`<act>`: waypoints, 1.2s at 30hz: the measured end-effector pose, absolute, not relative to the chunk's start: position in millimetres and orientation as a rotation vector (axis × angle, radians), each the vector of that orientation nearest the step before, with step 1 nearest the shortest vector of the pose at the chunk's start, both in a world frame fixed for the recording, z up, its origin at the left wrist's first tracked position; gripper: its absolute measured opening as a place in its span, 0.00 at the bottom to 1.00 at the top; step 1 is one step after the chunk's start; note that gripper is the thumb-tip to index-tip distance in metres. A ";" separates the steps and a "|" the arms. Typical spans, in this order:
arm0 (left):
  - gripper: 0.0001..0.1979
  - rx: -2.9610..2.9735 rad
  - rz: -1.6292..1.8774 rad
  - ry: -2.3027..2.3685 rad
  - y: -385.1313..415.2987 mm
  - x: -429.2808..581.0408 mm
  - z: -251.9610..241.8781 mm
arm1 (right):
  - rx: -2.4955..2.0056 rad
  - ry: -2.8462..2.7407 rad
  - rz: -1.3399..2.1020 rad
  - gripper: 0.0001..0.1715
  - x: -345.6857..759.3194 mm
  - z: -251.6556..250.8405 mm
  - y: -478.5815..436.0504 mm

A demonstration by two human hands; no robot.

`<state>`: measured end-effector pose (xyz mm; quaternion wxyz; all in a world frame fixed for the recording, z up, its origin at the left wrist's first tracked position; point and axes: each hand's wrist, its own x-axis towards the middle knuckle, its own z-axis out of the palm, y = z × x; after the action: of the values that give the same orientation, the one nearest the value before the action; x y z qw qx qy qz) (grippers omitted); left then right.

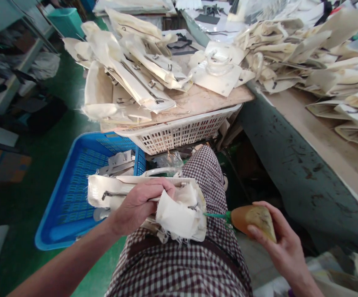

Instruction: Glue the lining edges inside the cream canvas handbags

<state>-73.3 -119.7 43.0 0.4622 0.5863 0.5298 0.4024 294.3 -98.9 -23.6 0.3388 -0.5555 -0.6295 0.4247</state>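
Note:
My left hand (pixel 140 203) is closed on a stack of cream fabric pieces (pixel 179 214) with metal zips, held over my checked lap (pixel 197 264). My right hand (pixel 278 239) grips an orange-brown squeeze bottle (pixel 253 218). Its green nozzle (pixel 217 215) points left and touches the frayed edge of the fabric. Both hands are close together above my lap.
A blue plastic crate (pixel 74 194) holding a few fabric pieces sits on the green floor at left. A white basket (pixel 179 134) under a wooden board (pixel 203 101) carries heaps of cream pieces. A long worktable (pixel 336 144) at right holds more piles. Shelves stand far left.

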 end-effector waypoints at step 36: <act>0.12 1.552 1.117 1.334 -149.7 -64.1 50.5 | -1.607 -1.282 1.173 0.27 283.6 -9.8 -102.7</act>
<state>-64.1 -149.7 50.5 0.3941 0.6120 0.5258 0.4401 283.6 -102.7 -9.8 0.3778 -0.6287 -0.5015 0.4589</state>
